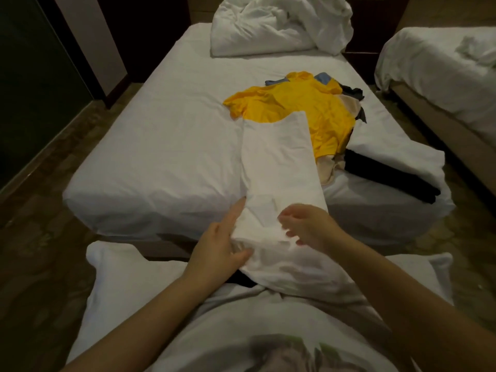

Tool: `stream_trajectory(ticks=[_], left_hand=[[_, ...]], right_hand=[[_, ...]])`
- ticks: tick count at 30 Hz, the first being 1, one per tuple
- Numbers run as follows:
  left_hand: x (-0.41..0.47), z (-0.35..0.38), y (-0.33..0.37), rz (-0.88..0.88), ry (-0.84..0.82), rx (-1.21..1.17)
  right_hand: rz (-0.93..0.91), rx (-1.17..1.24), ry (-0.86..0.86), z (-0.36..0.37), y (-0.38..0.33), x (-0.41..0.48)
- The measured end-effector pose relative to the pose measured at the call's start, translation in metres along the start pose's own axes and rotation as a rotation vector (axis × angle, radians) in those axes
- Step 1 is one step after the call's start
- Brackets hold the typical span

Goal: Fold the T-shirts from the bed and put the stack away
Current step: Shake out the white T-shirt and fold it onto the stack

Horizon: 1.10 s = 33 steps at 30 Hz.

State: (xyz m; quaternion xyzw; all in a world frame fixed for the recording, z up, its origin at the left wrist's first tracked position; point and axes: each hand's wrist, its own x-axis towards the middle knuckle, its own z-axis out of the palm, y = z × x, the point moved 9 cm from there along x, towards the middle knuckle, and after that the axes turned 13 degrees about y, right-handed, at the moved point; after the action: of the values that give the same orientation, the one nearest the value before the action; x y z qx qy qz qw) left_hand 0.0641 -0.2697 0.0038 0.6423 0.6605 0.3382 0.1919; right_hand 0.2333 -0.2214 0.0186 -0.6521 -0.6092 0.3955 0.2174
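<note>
Broad white bed (161,157), smooth sheet, a flat surface for folding. Far right on it, yellow T-shirt (290,103), crumpled, waiting its turn. Down the middle, white T-shirt (279,162), soft cotton narrowed to a long strip, near end trailing off the near edge. Gripping that bunched hem to steady it, left hand (220,242). Right hand (308,226) curled just over the cloth; pinching or not, cannot tell.

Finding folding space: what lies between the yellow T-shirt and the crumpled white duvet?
Between yellow T-shirt and duvet, only bare white bedsheet, in the head view.
</note>
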Motion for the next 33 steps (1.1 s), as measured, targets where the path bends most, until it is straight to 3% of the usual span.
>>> stream_trajectory(ticks=[4,13,16,21,24,26,30,33], left_hand=[[-0.003,-0.003,0.014,-0.024,0.041,-0.004],[-0.008,-0.009,0.020,-0.005,0.123,0.064],[-0.009,-0.008,0.025,0.047,0.123,0.058],[-0.010,0.001,0.024,0.096,0.061,0.095],[-0.009,0.002,0.030,0.153,0.038,0.165],[-0.008,0.005,0.031,0.100,0.008,0.098],[-0.009,0.010,0.030,0.010,-0.037,0.039],[-0.010,0.009,0.034,0.050,-0.111,0.041]], right_hand=[[0.206,-0.072,-0.037,0.022,0.023,0.029],[0.285,-0.155,0.054,0.061,0.012,0.063],[0.236,-0.217,0.054,0.058,0.009,0.066],[0.217,0.013,-0.080,0.047,0.007,0.075],[0.221,0.195,-0.062,0.025,0.002,0.086],[0.183,0.289,-0.027,0.015,-0.001,0.090],[-0.014,-0.241,0.034,0.012,0.017,0.079],[0.053,-0.243,0.084,0.000,0.030,0.072]])
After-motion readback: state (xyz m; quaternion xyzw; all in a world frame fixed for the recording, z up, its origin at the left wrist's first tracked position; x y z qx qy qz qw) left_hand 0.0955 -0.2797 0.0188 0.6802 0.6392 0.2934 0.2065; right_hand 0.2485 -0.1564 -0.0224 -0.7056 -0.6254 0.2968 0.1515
